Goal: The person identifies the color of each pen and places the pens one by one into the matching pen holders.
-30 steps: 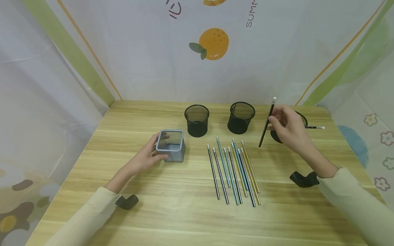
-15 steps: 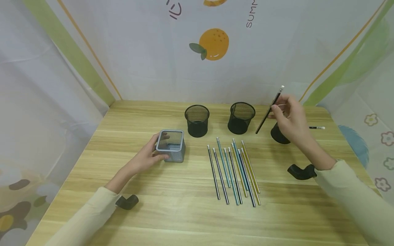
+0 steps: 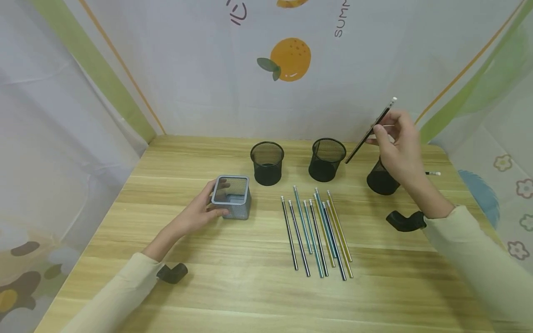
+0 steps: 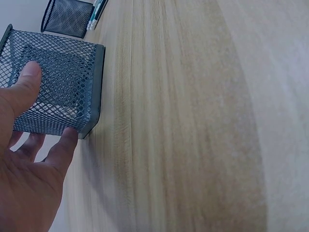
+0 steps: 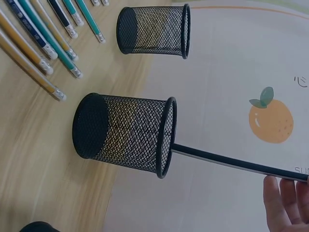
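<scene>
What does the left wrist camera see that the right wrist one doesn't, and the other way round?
Only the left wrist view shows the left hand holding the square mesh holder. Only the right wrist view shows the orange picture and the right hand holding a black pencil. Both show the wooden table, pencils and a mesh cup.

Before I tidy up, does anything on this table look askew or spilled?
A dark pencil juts sideways past the right hand, apart from the spread pencils; whether it's in the black cup partly behind that hand is hidden. Nothing looks spilled.
</scene>
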{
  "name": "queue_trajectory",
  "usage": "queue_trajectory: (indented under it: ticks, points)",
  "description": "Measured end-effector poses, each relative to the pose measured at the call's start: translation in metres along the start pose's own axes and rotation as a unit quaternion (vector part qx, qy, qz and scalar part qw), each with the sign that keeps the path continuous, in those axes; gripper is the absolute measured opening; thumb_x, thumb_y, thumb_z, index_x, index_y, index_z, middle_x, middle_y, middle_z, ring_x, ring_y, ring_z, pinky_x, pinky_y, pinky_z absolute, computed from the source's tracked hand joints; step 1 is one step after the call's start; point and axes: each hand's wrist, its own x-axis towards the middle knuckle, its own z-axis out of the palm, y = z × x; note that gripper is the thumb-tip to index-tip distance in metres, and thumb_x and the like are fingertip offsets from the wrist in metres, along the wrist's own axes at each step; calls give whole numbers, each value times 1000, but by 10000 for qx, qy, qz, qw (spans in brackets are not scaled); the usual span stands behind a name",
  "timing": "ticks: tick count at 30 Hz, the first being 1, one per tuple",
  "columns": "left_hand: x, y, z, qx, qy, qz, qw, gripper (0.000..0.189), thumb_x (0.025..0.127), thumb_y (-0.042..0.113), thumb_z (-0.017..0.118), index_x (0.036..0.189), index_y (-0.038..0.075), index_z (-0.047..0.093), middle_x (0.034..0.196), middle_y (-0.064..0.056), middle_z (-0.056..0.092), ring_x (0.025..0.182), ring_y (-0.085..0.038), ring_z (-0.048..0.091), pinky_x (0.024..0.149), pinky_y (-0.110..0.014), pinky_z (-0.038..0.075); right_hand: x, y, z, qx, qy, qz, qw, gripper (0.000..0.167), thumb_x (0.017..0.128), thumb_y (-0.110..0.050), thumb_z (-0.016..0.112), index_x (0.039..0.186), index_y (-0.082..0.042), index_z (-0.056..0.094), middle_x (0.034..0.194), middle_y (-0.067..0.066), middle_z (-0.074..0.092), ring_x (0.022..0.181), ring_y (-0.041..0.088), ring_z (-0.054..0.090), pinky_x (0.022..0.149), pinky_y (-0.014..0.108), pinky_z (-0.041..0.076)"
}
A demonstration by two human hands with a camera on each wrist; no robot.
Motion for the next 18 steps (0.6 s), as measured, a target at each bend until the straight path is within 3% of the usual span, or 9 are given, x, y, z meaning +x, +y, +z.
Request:
queue_trajectory:
  ticks: [18]
  points:
    - [0, 1, 0, -10, -11, -2, 10000, 79, 94, -7, 68, 157, 4, 22, 156, -22, 32, 137, -51, 38, 108, -60, 39, 13, 5, 14, -118, 158, -252, 9995, 15, 102, 6, 50, 117, 8, 52, 108, 6, 53, 88, 18, 60, 79, 27, 60]
